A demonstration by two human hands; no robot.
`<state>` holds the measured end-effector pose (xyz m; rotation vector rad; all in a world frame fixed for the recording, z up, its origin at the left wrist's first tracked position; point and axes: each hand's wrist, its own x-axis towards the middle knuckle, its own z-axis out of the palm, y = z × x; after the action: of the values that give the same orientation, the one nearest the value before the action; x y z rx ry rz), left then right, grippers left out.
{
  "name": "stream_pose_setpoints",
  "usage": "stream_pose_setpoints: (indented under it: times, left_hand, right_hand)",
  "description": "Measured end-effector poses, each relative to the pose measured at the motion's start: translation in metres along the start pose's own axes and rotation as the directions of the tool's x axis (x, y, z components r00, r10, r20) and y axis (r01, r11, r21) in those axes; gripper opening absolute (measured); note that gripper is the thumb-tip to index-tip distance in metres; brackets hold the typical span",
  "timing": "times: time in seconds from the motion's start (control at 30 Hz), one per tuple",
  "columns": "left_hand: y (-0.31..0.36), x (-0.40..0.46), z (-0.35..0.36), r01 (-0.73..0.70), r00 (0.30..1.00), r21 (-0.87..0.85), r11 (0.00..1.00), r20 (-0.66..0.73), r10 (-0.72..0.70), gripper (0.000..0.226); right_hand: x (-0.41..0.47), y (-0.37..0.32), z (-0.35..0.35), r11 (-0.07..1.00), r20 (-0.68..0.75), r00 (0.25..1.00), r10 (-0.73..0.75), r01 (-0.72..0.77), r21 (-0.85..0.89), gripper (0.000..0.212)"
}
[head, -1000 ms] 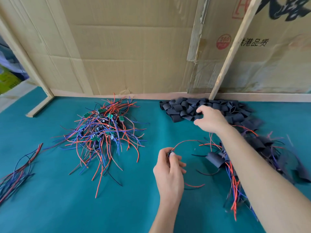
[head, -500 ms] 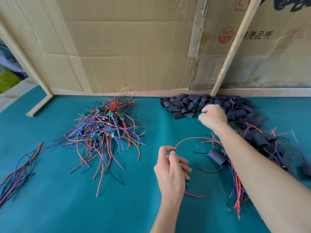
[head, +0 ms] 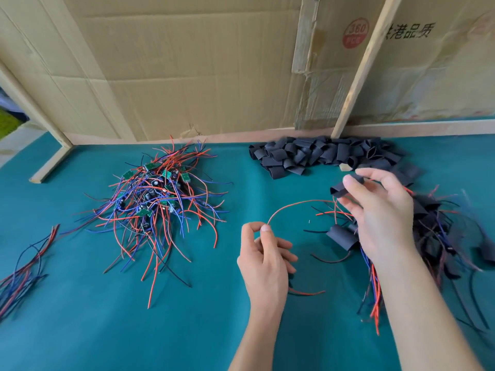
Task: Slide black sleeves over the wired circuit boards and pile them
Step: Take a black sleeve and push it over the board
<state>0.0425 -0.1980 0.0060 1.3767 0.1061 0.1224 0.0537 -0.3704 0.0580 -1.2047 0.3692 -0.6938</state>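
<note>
A heap of bare green circuit boards with red, blue and black wires [head: 158, 194] lies at centre left on the teal mat. Loose black sleeves [head: 316, 153] are piled against the back wall. Sleeved boards [head: 434, 231] are heaped at the right. My left hand [head: 263, 253] pinches the wires of one board between thumb and forefinger; a red wire [head: 292, 206] arcs away from it. The board itself is hidden by the fingers. My right hand [head: 380, 210] holds a single black sleeve [head: 341, 187] in its fingertips, lifted above the mat, right of the left hand.
A cardboard wall [head: 214, 62] with slanted wooden battens [head: 359, 68] closes the back. A small bundle of loose wires [head: 24, 266] lies at the left edge. One sleeved board [head: 342, 236] sits just under my right hand.
My right hand has come back from the sleeve pile toward me, now carrying one sleeve. My left hand has stayed in place with the wires.
</note>
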Motion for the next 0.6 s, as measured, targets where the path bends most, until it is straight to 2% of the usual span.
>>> stream_pose_setpoints:
  times: [0.2, 0.47, 0.6]
  left_hand:
    - [0.0, 0.0, 0.002, -0.02, 1.0, -0.001, 1.0, -0.013, 0.02, 0.03]
    - [0.0, -0.001, 0.004, -0.028, 1.0, -0.004, 1.0, -0.009, 0.028, 0.03]
    - [0.0, -0.001, 0.004, -0.042, 0.999, 0.005, 0.999, 0.009, 0.042, 0.028]
  right_hand:
    - [-0.005, 0.004, -0.015, 0.996, -0.031, 0.997, -0.066, 0.064, -0.055, 0.017]
    - [-0.009, 0.01, -0.01, 0.998, -0.001, 1.0, 0.014, -0.014, -0.056, 0.016]
    - [-0.019, 0.015, 0.003, 0.996, 0.025, 0.996, 0.08, -0.081, 0.047, 0.017]
